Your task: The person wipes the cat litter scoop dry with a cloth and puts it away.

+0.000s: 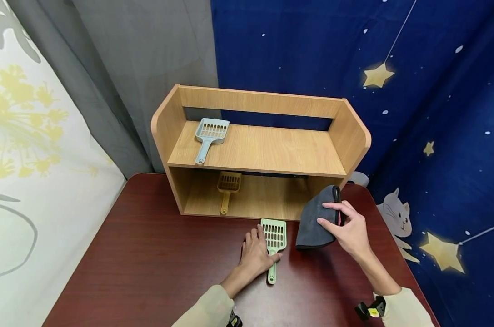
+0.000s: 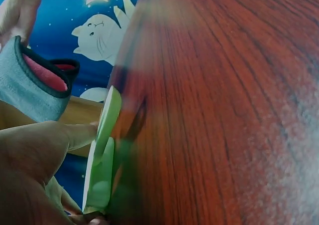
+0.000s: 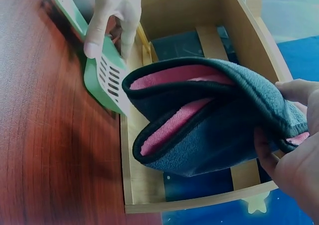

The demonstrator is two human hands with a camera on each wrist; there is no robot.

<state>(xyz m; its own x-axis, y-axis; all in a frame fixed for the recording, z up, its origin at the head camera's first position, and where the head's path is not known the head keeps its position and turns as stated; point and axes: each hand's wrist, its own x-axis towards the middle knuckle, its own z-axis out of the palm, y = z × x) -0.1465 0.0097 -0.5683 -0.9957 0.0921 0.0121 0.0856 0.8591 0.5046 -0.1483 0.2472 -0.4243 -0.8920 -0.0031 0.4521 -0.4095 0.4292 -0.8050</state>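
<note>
Wooden shelf [image 1: 271,146]: stands at the far side of the dark red table [image 1: 169,272], its long front edge facing the person.
Green scoop [image 1: 274,249]: in front of the shelf, right of the middle of its front edge; the slotted head is just beside that edge and the handle points away from it, so the long axis runs roughly square to the shelf. Whether the scoop lies flat on the table or is slightly raised, I cannot tell.
Left hand [image 1: 255,254]: in front of the shelf and nearer the green scoop, which lies on the hand's right, between thumb and fingers.
Left fingers: parted by about the scoop's width; they hold it by its sides, the thumb by the neck and the fingers along the far edge of the head.
Grey cloth [image 1: 315,220]: in front of the shelf's right end, above the table, folded, with pink lining and black edging; whether it touches the shelf is unclear.
Right hand [image 1: 353,229]: off the shelf's right end, pinching the cloth's right side.
Right fingers: closed towards the thumb, with the cloth between them.
Blue scoop [image 1: 210,134]: on the shelf's upper board, near the left end.
Yellow scoop [image 1: 227,194]: on the shelf's lower board, left of the middle, handle towards the front edge.
</note>
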